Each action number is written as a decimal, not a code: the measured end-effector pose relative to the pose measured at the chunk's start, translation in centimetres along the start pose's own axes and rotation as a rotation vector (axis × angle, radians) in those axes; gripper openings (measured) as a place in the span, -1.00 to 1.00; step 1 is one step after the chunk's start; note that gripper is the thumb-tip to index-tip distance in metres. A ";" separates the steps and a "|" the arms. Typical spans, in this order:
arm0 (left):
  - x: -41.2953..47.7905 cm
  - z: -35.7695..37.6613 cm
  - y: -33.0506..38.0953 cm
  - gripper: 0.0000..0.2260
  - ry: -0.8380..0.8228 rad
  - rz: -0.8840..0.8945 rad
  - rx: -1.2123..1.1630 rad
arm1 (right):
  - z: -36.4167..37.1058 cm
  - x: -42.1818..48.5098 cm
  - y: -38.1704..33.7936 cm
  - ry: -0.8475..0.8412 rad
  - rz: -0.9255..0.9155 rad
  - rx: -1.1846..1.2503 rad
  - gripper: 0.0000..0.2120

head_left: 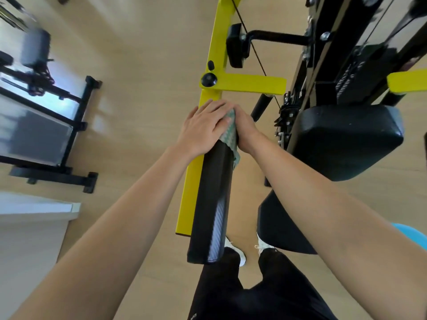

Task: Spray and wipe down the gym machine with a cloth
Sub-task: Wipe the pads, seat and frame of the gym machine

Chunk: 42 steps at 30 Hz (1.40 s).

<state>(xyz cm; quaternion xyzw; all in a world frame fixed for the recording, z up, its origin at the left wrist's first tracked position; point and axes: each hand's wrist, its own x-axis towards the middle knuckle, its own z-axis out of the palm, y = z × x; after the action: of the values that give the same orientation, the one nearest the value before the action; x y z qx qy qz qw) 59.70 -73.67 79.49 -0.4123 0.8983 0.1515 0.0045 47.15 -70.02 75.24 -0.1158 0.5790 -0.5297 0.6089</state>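
Observation:
A long black arm pad [211, 204] of the yellow and black gym machine [245, 83] runs from near my legs up to my hands. A green patterned cloth [232, 132] lies over the pad's far end. My left hand [203, 128] lies on top of the pad with its fingers spread flat over the cloth. On the pad's right side, my right hand [246, 128] presses against the cloth, whose lower edge hangs below it. No spray bottle is in view.
A black seat cushion [349, 139] and a second black pad [279, 225] stand to the right. The weight stack frame [328, 54] rises at the upper right. Another black machine [46, 100] stands at the left, a white ledge [39, 206] below it. The floor is pale wood.

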 end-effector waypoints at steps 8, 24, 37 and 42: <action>4.3 -0.8 0.5 -0.63 -0.111 -0.085 -0.008 | -0.6 1.6 4.2 0.015 0.005 0.129 -0.38; -4.2 2.2 0.3 -0.50 0.122 0.011 -0.446 | 1.1 -3.4 3.6 0.013 -0.361 -0.053 -0.47; -6.5 3.0 0.7 -0.57 0.291 -0.111 -0.594 | -0.2 -4.1 6.6 -0.094 0.053 0.113 -0.28; -6.5 3.1 0.9 -0.61 0.301 -0.126 -0.679 | 0.9 -10.2 11.5 -0.030 -0.092 0.045 -0.21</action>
<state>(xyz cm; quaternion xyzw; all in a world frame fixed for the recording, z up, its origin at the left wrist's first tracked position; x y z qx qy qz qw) 62.91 -67.47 77.66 -0.4625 0.7603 0.3779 -0.2555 56.08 -57.77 72.79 -0.1362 0.5519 -0.5682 0.5950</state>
